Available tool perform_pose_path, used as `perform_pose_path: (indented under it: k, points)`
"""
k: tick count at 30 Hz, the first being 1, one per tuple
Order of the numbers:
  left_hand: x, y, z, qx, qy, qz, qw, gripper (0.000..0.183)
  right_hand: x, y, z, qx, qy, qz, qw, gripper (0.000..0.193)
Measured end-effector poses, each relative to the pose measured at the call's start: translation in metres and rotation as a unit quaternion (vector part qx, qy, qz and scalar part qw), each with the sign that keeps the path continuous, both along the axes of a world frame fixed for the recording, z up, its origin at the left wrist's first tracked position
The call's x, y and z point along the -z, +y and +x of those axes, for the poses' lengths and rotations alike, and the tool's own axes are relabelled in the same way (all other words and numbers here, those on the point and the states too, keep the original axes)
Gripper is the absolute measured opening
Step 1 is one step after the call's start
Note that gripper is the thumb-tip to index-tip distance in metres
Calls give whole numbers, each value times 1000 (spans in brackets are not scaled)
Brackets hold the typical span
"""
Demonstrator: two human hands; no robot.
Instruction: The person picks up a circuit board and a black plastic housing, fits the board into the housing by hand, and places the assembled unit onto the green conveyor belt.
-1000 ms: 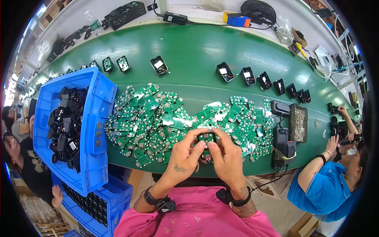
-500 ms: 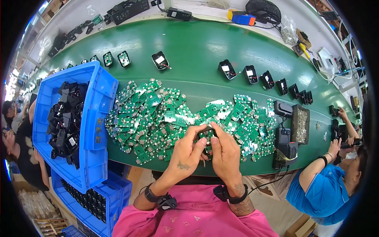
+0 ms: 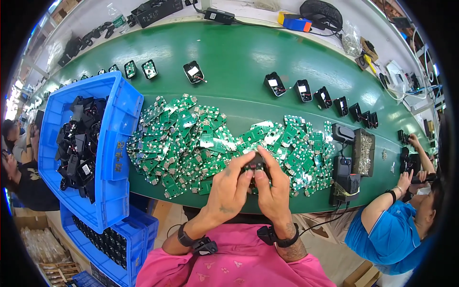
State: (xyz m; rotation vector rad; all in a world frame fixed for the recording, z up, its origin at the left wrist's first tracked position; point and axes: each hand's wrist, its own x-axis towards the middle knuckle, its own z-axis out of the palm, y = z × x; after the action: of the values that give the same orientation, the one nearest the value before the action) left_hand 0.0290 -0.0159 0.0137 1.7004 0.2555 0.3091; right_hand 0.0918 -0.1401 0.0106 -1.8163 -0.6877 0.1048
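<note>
Both my hands meet over the near edge of the green table, holding one small black plastic housing between them. My left hand grips its left side, with the thumb on the near face. From the other side my right hand closes on it, its thumb beside the left one. The fingers hide most of the housing, and its inside cannot be made out. Just beyond my hands spreads a wide heap of green circuit boards.
A blue crate of black housings stands left, above another blue crate. Open black cases line the belt. At right are a tray of small metal parts, a black power unit and a co-worker in blue.
The housing has turned in my hands: green board showed between my fingers before, and now a dark face shows. My thumbs have moved closer together.
</note>
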Motion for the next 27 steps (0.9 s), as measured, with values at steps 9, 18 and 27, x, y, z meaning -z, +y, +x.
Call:
perform_pose_path:
  k: [9,18,27]
  points:
    - [1,-1,-11,-17,-223,198,954,42,-5,-8,-1,-31,-173,46,983,47]
    - [0,32,-1,59,87,-97,990,31,-17,-7,-7,-64,-78,8,995,79]
    - [-30,37,7,103,98,-53,988,41,-29,-11,1,-41,-87,-47,994,60]
